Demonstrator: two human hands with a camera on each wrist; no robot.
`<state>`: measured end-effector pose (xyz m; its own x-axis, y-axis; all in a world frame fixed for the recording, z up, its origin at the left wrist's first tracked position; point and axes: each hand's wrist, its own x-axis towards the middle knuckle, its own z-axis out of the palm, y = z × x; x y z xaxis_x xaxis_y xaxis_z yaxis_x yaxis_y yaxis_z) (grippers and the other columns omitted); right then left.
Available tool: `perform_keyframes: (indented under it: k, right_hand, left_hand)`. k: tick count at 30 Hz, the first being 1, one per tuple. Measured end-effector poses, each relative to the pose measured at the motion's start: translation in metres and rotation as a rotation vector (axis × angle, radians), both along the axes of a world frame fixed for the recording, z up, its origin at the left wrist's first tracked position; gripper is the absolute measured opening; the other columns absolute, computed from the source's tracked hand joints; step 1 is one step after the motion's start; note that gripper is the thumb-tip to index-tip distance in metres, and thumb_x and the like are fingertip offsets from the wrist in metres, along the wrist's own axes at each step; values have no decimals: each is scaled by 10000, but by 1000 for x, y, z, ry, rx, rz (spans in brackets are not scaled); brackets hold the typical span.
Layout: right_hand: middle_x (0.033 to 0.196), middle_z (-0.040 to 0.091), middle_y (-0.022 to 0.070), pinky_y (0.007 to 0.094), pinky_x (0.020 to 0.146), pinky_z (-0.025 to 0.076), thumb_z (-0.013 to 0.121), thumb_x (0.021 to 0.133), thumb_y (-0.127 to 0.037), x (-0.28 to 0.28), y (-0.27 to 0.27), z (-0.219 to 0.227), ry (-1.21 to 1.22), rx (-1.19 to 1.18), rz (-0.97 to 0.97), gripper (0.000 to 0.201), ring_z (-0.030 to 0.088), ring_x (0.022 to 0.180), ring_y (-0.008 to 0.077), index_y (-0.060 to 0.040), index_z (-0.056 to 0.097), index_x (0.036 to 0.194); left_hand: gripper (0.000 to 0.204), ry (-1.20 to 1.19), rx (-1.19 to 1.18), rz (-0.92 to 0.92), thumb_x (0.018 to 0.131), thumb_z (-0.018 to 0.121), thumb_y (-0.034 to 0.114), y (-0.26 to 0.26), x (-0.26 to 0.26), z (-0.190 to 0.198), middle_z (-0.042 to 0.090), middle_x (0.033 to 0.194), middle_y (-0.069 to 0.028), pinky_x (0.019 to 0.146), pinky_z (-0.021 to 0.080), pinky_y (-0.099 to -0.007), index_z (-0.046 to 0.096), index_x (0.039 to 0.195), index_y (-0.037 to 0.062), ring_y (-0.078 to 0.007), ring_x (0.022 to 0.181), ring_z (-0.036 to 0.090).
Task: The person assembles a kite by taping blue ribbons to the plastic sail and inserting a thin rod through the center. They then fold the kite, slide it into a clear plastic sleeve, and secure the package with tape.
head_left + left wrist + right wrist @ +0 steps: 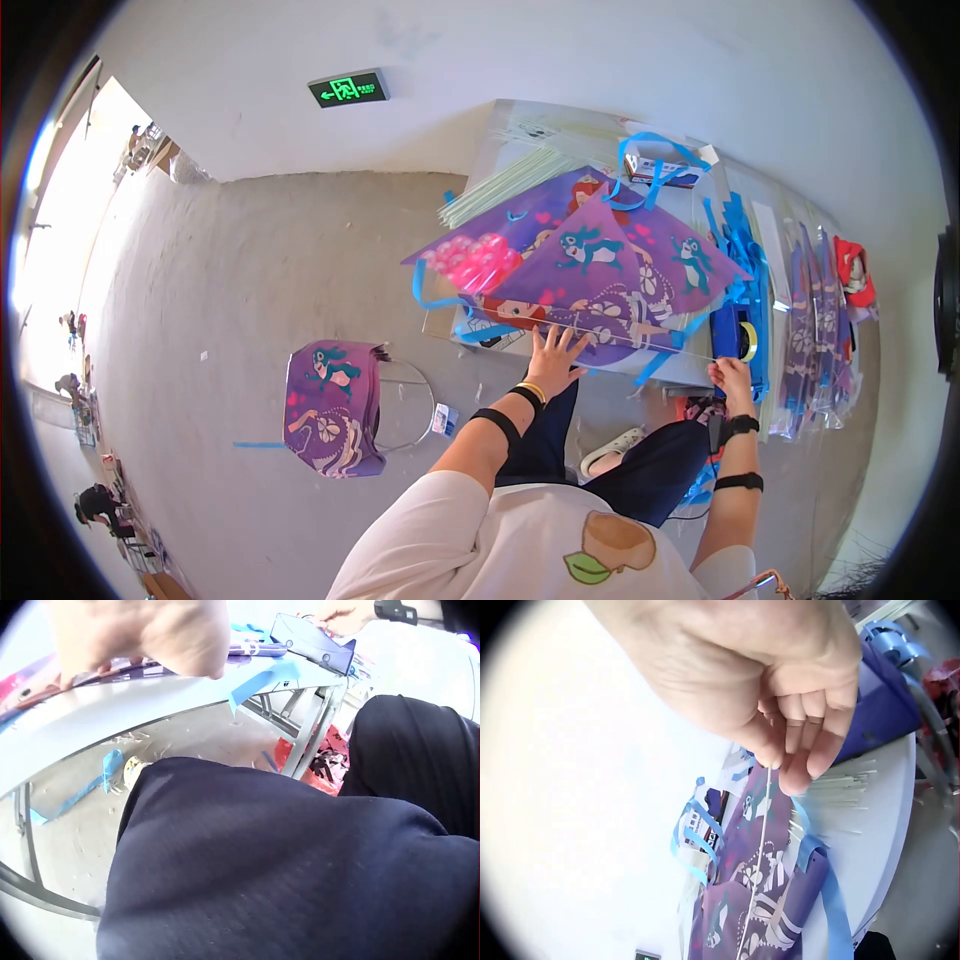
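A purple printed kite sheet (535, 275) with cartoon figures and blue ribbon tails lies spread over the white table. Fingers splayed, my left hand (553, 360) presses on its near edge. At the table's right side my right hand (734, 384) pinches the end of a thin white rod (763, 844) between thumb and index finger. The rod runs slantwise along the near part of the sheet, past my left fingertips. In the right wrist view part of the sheet's edge is rolled up beside the rod. In the left wrist view only the heel and fingers of my left hand show.
A bundle of thin pale rods (500, 190) lies at the table's far left. Behind the sheet stands an open small box (662, 165). Blue ribbons (738, 235) and a tape roll (748, 341) are on the right. A stool at left bears stacked purple sheets (333, 410).
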<state>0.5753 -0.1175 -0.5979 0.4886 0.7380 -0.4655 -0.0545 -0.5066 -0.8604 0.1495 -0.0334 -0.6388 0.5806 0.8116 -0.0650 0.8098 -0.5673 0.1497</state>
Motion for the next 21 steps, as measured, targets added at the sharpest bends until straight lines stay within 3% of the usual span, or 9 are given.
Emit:
perform_keyframes:
  k: [3,5,6,12,21]
  right_hand:
    - [821,729,88,249,591,539,618,983,-169,-7,17,-16,-53,-21,4,167,683,666,135,-21,676,932]
    - [742,723,89,282,563,528,619,934,-175,-14,20,-18,-235,22,63,233,673,628,136,-12,696,785]
    - [780,725,82,258,576,531,619,962,-184,-16,24,-18,-324,-64,120,214,678,650,130,2,699,893]
    - [747,732,113,287,541,543,666,931,-123,-28,38,-53,-297,-59,12,169,716,604,176,41,705,927]
    - [789,720,119,336,566,554,704,941,-186,-44,52,-49,-394,-126,-42,210,710,586,203,-14,607,1011]
  left_hand:
    - [777,-30,7,13,919,618,536,0,-2,10,444,1455,-123,1119,256,-708,333,1575,231,-378,1389,365]
    - [786,-60,27,12,904,640,514,1,3,12,482,1412,-115,1115,278,-681,363,1556,172,-366,1363,394]
    - [789,-79,53,4,899,648,505,2,1,12,498,1391,-110,1114,287,-668,376,1546,145,-359,1352,407]
    - [798,-129,59,-16,911,654,492,3,6,9,521,1345,-109,1120,279,-686,355,1560,136,-360,1333,432]
    - [793,-29,33,54,920,648,475,5,15,4,494,1378,-121,1127,265,-694,357,1554,98,-367,1361,396]
